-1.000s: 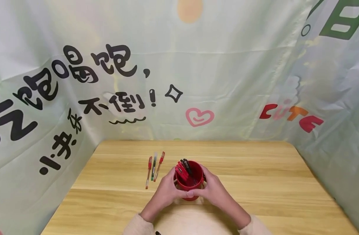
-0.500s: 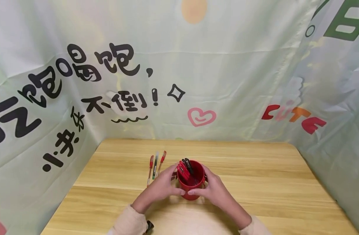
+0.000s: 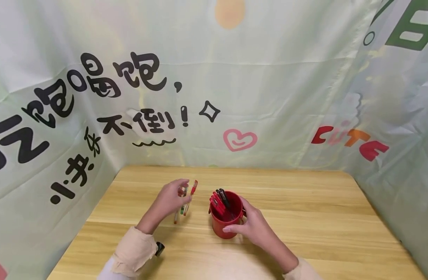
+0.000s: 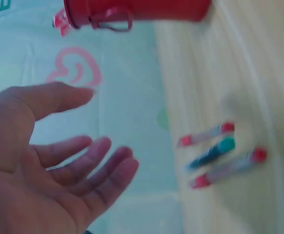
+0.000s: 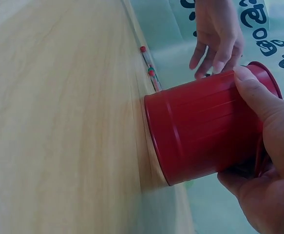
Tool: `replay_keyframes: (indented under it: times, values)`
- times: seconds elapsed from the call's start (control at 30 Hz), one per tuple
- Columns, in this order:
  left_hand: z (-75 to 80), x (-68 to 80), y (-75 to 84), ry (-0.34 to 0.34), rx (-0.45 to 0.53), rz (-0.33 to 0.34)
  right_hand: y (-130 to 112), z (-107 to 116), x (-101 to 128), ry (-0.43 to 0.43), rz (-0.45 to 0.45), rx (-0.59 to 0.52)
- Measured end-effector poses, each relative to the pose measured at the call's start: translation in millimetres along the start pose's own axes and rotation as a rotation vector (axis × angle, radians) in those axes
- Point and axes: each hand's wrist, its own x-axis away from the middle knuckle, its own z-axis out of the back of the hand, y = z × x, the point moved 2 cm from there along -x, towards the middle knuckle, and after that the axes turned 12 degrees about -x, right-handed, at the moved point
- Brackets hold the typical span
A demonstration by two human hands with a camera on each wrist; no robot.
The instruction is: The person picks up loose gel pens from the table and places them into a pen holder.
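Observation:
A red metal cup (image 3: 227, 223) stands on the wooden table (image 3: 315, 217) with several red and black pens (image 3: 219, 202) upright in it. My right hand (image 3: 248, 227) grips the cup's near and right side; the right wrist view shows thumb and fingers wrapped round the ribbed cup (image 5: 200, 131). Three loose pens (image 3: 186, 198), two red-capped and one green, lie side by side left of the cup. My left hand (image 3: 179, 188) hovers over them with fingers spread and holds nothing. In the left wrist view its open palm (image 4: 59, 161) is beside the loose pens (image 4: 219, 156).
A printed pale-green cloth (image 3: 269, 97) walls the table at the back and on both sides. Bare tabletop stretches to the right of the cup and along the front edge.
My left hand has let go of the cup and moved left and away, over the three loose pens. The right hand still holds the cup, which has not moved.

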Motion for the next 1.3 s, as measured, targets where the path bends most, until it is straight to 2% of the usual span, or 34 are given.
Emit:
replay_keyframes:
  times: [0.07,0.17,0.43,0.8,1.07,1.3]
  values:
    - [4.0,-5.4,-4.0,0.026,-0.085,0.044,0.1,0.1,0.0,0.002,-0.001,-0.001]
    - [6.6,-11.3,-8.1,0.054,-0.173,0.073,-0.4,0.5,-0.3,-0.001,-0.004,-0.005]
    - [-3.3,-21.3,-16.9,0.063,-0.3,0.097,-0.8,1.7,0.1,-0.019,-0.029,-0.03]
    - [-10.5,-37.5,-36.7,0.044,-0.37,0.097,-1.7,1.4,-1.4,-0.011,-0.051,-0.017]
    - [-19.5,-43.0,-48.5,-0.053,-0.299,0.145,-2.1,0.9,-1.2,-0.013,-0.035,-0.007]
    - [-24.9,-43.7,-50.2,-0.057,-0.333,0.135,-1.8,1.4,-0.9,-0.003,-0.051,0.001]
